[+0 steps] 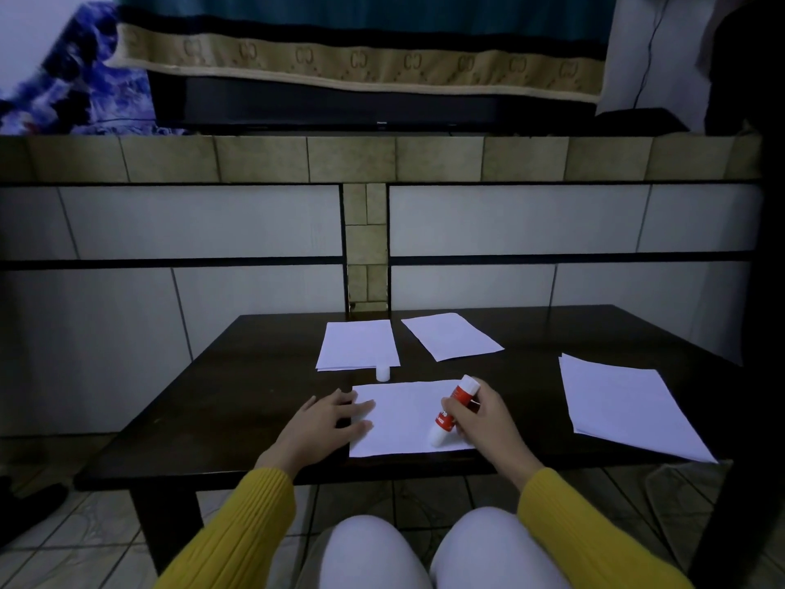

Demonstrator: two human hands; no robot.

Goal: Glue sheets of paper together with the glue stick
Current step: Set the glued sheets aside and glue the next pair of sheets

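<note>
While the left hand [327,420] lies flat and released, fingers spread, on the 9 o'clock edge of the near sheet [403,418], the right hand [480,412] grasps the glue stick [453,410] around its red barrel. Stick is tilted, white lower end touching the sheet near its 5 o'clock corner, upper end pointing toward 1 o'clock. Uncapped: white cap [382,372] stands upright on the dark table [221,397], just beyond the sheet's 12 o'clock edge. Small paper stack [359,344] lies at 12 o'clock, touching or just beside the cap. Single sheet [452,335] rests at 1 o'clock, angled. Larger stack [628,406] sits at 3 o'clock, well apart. Yellow sleeves [238,529] cover both forearms.
</note>
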